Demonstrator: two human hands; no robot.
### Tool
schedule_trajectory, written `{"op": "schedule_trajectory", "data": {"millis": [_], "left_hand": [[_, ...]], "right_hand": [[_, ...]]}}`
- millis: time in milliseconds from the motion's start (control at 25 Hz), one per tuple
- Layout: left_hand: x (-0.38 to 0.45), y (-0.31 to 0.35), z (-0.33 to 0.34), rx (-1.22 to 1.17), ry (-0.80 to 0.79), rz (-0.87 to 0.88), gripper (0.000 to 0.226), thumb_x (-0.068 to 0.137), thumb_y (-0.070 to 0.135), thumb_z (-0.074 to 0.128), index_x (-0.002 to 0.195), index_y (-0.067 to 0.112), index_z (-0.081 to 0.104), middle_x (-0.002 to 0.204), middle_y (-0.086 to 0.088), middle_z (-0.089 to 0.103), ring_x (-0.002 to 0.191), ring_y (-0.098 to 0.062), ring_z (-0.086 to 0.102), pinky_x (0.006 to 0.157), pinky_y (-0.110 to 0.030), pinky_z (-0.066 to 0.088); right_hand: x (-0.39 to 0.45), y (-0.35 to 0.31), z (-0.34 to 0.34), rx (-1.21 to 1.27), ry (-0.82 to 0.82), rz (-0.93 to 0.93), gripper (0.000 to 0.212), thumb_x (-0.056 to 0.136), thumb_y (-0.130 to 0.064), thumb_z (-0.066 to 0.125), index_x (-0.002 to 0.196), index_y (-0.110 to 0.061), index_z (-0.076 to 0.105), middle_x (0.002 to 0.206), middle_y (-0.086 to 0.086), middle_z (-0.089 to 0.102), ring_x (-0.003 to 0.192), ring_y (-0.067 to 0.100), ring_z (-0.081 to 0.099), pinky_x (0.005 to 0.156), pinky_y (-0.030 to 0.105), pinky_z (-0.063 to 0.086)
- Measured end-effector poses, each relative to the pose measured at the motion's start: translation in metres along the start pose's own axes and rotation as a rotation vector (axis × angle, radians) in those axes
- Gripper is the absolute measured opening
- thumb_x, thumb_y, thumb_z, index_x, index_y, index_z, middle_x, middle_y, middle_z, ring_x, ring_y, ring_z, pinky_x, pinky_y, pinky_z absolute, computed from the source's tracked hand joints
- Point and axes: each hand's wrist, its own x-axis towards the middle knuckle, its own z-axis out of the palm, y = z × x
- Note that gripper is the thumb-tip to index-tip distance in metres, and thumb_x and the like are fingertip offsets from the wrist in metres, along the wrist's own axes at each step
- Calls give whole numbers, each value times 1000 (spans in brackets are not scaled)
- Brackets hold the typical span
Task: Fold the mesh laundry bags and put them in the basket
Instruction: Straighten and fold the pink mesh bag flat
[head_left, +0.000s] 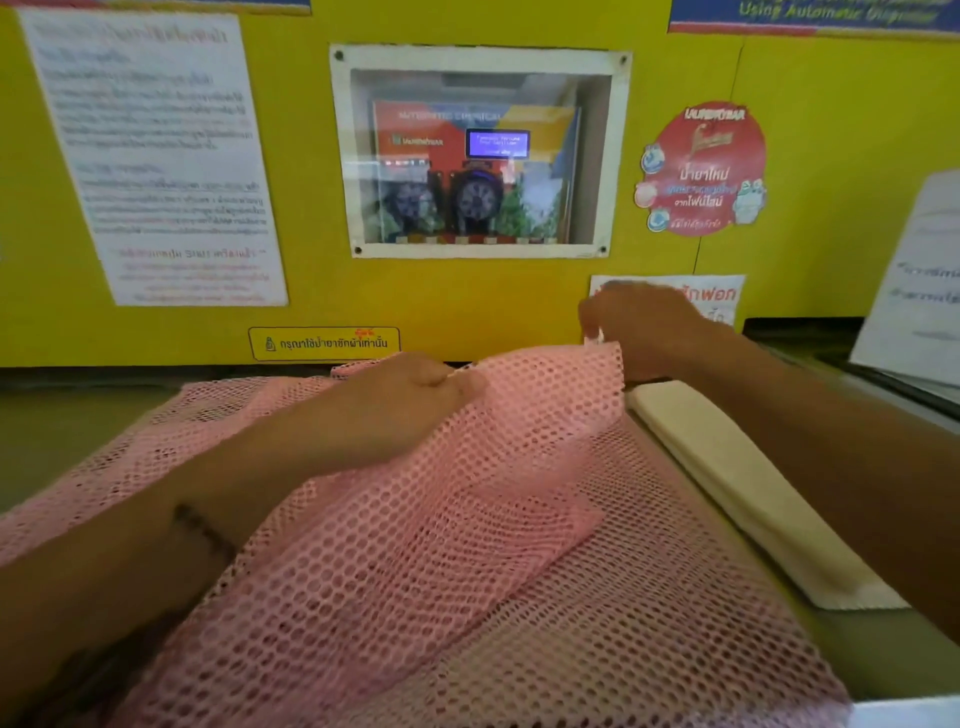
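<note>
A large pink mesh laundry bag (467, 545) is spread over the counter and fills most of the lower view. My left hand (400, 400) pinches the bag's far edge near the middle, its fingers closed on the mesh. My right hand (644, 327) holds the bag's far right corner lifted a little above the counter, a small white tab between its fingers. Both forearms reach over the bag. No basket is in view.
A folded cream-white cloth (737, 483) lies on the counter right of the bag. A yellow wall (467, 306) with posted notices and a windowed dispenser box (478, 150) stands just behind. A tilted white sign (919, 291) sits at far right.
</note>
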Motion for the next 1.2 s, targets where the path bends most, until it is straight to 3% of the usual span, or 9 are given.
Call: {"op": "schedule_trajectory", "data": {"millis": [80, 200, 400, 480, 600, 800, 880, 1040, 1200], "left_hand": [[5, -6, 4, 112, 41, 31, 45, 99, 46, 40, 75, 20, 68, 70, 0, 67, 68, -19, 65, 70, -34, 49], [8, -27, 18, 253, 77, -19, 8, 95, 36, 55, 94, 29, 59, 81, 8, 59, 74, -11, 59, 72, -30, 47], [9, -41, 28, 456, 157, -53, 26, 90, 25, 59, 112, 30, 47, 83, 2, 61, 74, -17, 59, 71, -36, 51], [10, -40, 26, 518, 167, -53, 24, 90, 22, 55, 111, 28, 44, 81, 1, 58, 74, -18, 57, 65, -34, 45], [13, -39, 24, 548, 134, -53, 22, 89, 23, 55, 107, 25, 42, 83, -1, 57, 77, -21, 56, 65, -35, 44], [17, -43, 18, 547, 72, 127, 14, 87, 23, 58, 83, 31, 47, 87, 7, 58, 81, -14, 52, 72, -37, 46], [14, -38, 12, 488, 6, 228, 10, 87, 28, 62, 79, 32, 58, 95, 12, 60, 89, -10, 55, 83, -38, 49], [1, -12, 14, 275, -332, 308, 26, 90, 51, 54, 103, 36, 71, 110, 22, 62, 103, 1, 55, 97, -33, 44], [-2, -2, 27, 411, -648, 374, 39, 85, 67, 49, 120, 53, 57, 133, 28, 49, 123, 2, 45, 111, -35, 33]], "right_hand": [[-3, 3, -5, 177, 47, 24, 27, 81, -17, 66, 105, -26, 60, 112, 9, 58, 101, 32, 58, 74, 35, 42], [-20, -4, -15, 443, -29, -6, 22, 77, -16, 54, 86, -34, 59, 102, 2, 61, 87, 24, 60, 64, 32, 42], [-76, -22, -42, 680, -350, -229, 25, 84, -2, 56, 81, -24, 68, 80, -4, 69, 79, 15, 66, 69, 29, 53], [-94, -36, -37, 711, -541, -311, 18, 88, -12, 62, 93, -27, 70, 91, -8, 71, 85, 6, 67, 75, 24, 52], [-101, -56, -10, 494, -517, -292, 29, 90, -25, 64, 118, -33, 62, 116, -14, 60, 102, 3, 55, 82, 20, 42], [-109, -46, -19, 529, -421, -258, 8, 92, -22, 62, 89, -28, 66, 90, -18, 67, 86, 0, 61, 83, 28, 47], [-118, -20, -44, 746, -496, -199, 5, 89, -19, 66, 90, -19, 71, 86, -1, 71, 79, 11, 64, 81, 36, 50], [-146, 26, -75, 1228, -561, -19, 46, 77, -33, 74, 117, -12, 69, 75, 8, 65, 73, 18, 61, 72, 28, 50], [-146, 22, -45, 707, -391, 189, 22, 90, -26, 66, 110, -30, 69, 82, 0, 74, 81, 18, 67, 75, 34, 55]]}}
